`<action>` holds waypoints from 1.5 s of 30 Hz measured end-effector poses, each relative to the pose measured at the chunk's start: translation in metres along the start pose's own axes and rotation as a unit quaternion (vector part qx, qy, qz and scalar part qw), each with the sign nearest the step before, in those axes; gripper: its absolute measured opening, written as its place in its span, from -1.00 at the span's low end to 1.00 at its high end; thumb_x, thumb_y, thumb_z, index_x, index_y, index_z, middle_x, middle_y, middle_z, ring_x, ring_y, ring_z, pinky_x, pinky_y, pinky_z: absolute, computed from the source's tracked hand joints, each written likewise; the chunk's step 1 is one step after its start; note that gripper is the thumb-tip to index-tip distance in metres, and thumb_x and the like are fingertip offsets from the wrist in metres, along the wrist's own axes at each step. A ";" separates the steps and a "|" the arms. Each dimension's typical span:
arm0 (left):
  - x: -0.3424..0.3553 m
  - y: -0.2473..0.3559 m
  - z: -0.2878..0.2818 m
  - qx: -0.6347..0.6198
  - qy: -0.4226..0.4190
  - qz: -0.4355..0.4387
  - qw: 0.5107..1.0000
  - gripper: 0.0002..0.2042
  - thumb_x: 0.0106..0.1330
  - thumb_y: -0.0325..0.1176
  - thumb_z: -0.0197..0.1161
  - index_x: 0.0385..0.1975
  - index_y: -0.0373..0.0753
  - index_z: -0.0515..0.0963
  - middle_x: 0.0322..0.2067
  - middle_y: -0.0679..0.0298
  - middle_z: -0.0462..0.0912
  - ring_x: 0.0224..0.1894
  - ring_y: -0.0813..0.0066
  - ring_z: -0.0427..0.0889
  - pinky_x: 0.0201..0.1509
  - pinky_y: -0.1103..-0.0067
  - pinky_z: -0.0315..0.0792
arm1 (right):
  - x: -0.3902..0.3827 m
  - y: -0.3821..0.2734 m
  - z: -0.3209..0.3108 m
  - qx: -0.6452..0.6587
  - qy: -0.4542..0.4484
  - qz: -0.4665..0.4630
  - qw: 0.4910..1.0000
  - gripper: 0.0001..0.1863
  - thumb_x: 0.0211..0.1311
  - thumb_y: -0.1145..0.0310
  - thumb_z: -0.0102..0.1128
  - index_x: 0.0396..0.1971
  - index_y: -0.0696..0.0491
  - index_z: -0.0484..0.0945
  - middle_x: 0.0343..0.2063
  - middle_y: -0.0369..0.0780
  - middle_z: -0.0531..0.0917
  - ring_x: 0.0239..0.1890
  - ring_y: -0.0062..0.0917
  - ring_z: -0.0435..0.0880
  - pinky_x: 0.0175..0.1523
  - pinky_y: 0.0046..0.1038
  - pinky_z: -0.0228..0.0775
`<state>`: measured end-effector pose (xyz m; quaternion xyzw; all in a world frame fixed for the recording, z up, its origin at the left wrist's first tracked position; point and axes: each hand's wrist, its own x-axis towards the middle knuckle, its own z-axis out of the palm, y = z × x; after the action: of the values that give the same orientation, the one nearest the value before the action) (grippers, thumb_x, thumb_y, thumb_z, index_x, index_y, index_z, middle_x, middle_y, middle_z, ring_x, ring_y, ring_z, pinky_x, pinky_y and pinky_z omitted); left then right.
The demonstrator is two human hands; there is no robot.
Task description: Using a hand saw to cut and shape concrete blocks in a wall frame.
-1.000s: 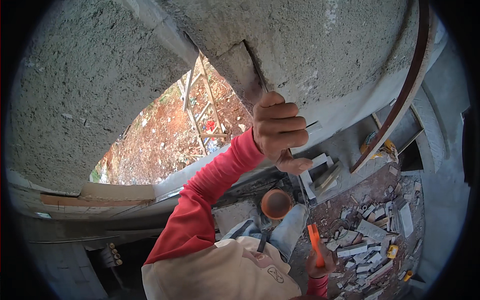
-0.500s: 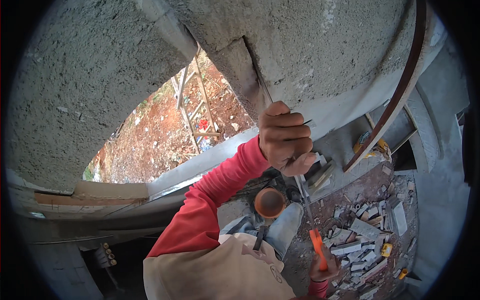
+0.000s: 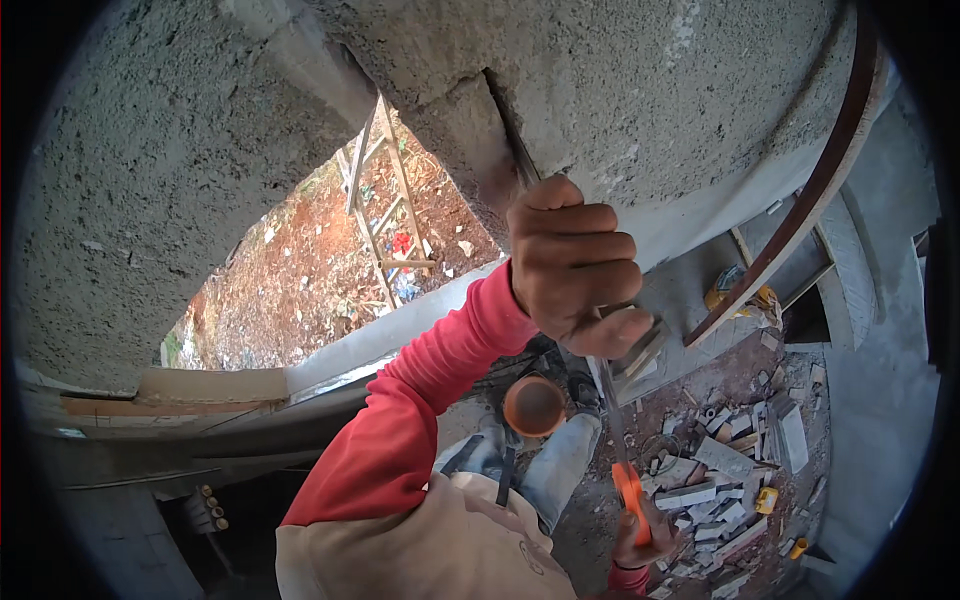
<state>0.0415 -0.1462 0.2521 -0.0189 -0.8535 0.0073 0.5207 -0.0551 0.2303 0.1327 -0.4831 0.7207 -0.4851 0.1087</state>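
My left hand [image 3: 575, 268] is closed in a fist at the lower edge of the rough concrete wall [image 3: 610, 110], wrapped around the metal blade of an orange-handled saw. Above the fist, the thin strip runs into a narrow slot [image 3: 508, 125] in the wall. Below it, the saw blade [image 3: 612, 410], seen nearly edge-on, slants down to the orange saw handle [image 3: 630, 495]. Lower right, my right hand [image 3: 643, 540] is closed around that handle. The fingers of both hands partly hide the tool.
Left of the slot, an opening [image 3: 330, 240] looks out on reddish ground and a wooden ladder-like frame [image 3: 378, 210]. An orange-brown bucket [image 3: 534, 406] stands by my feet. Broken blocks and rubble [image 3: 725, 480] cover the floor at right, beneath a curved brown-edged strip [image 3: 800, 215].
Both hands stay on the saw. My left fist appears slightly higher and nearer, and my right hand has shifted slightly left with the handle. The view has moved a little.
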 end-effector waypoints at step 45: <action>-0.007 -0.015 -0.001 -0.095 0.064 -0.014 0.993 -0.49 0.23 0.10 0.06 -0.81 -0.10 0.19 -0.78 0.40 0.13 -0.78 0.47 0.08 -0.50 0.48 -0.10 | 0.000 0.004 0.011 0.066 -0.014 -0.013 0.998 -0.73 0.20 0.27 0.27 -0.23 0.16 0.64 -0.47 -0.10 0.69 -0.50 -0.32 0.66 -0.30 -0.37 0.51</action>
<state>0.0454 -0.1616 0.2469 -0.0565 -0.8153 -0.0824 0.5704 -0.0507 0.2242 0.1238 -0.4914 0.6790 -0.5260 0.1440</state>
